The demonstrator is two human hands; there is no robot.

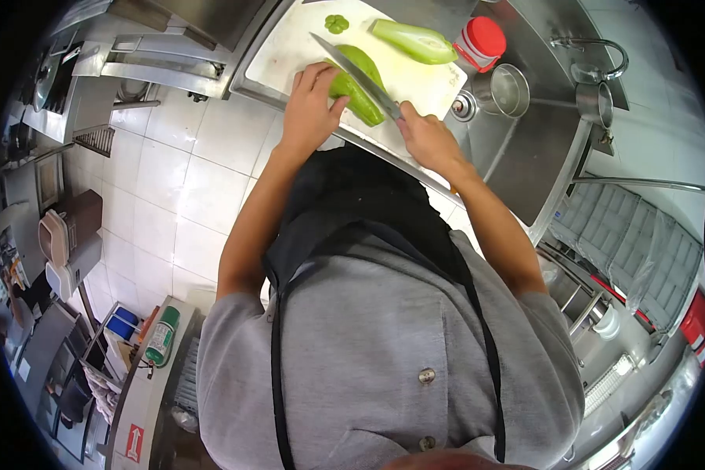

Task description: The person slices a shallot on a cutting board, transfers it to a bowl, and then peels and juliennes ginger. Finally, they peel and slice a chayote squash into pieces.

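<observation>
While left hand clasps gourd, right hand grips knife on white board beside steel sink

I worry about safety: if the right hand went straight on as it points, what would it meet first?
The right hand, gripping the knife, would probably first meet the green vegetable half that the left hand holds down.

Top centre, the board carries a gourd half with the knife across it, a second half to its upper right, and a small piece above. Jar and cup stand right of the board.
</observation>
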